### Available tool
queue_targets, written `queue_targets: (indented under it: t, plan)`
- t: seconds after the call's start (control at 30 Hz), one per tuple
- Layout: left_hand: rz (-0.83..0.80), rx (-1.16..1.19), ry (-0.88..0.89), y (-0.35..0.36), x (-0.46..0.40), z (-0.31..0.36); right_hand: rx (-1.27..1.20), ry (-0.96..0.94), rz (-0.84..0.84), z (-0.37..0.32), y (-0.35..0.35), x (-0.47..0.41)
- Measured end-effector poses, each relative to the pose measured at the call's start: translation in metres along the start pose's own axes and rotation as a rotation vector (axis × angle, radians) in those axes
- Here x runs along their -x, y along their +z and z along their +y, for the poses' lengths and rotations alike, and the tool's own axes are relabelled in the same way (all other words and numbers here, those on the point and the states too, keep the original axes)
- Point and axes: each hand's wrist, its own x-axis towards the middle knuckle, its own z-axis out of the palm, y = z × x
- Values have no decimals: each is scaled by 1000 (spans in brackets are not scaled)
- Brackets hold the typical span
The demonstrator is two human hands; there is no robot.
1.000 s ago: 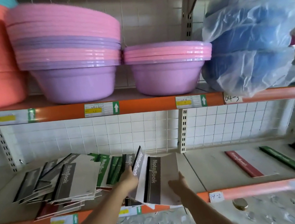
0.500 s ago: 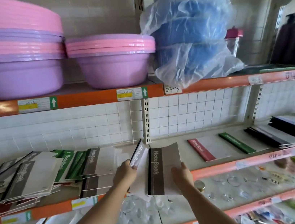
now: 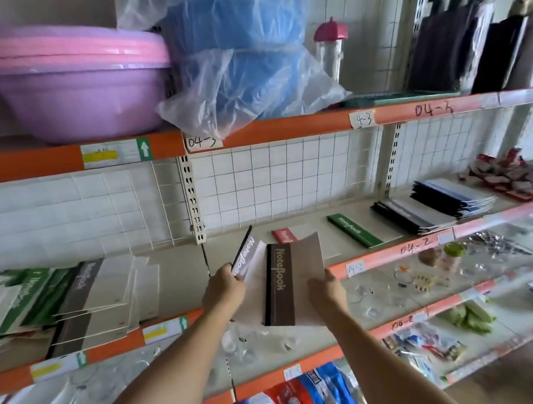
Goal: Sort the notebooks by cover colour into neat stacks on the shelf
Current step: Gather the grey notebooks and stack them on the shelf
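My right hand grips the lower right edge of a brown-spined notebook, held in front of the shelf edge. My left hand holds a black-spined notebook tilted up on edge just left of it. On the shelf behind lie a red-spined notebook, a green-spined notebook and a stack of black notebooks, side by side. A loose, unsorted heap of green and brown notebooks covers the shelf at left.
Pink and purple basins and blue basins in a plastic bag fill the shelf above. Blue-black folders and red packets lie at far right. Glassware and small goods sit on lower shelves.
The view has swung right, past the heap toward the sorted notebooks. Both hands carried their two notebooks rightward along the shelf edge, still held the same way.
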Motion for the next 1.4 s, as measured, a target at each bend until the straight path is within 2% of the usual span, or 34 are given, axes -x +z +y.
queue_targets:
  t: [0.2,0.57,0.9,1.13,1.4]
  plan:
    - [42,-46,-43,30,-13,36,37,1,33,12,-29,-35]
    - [-30,-10,-114,95,-77,109,128,-48,42,13,-73,-145]
    - [-42,16,-92,152,-131,174,161,-22,45,10,-111,-236]
    - [-49,-28,-41,178,-132,221,170,-17,80,19,-151,-276]
    - [28,-63,-52,200,-124,269,219,-86,40,26,-188,-318]
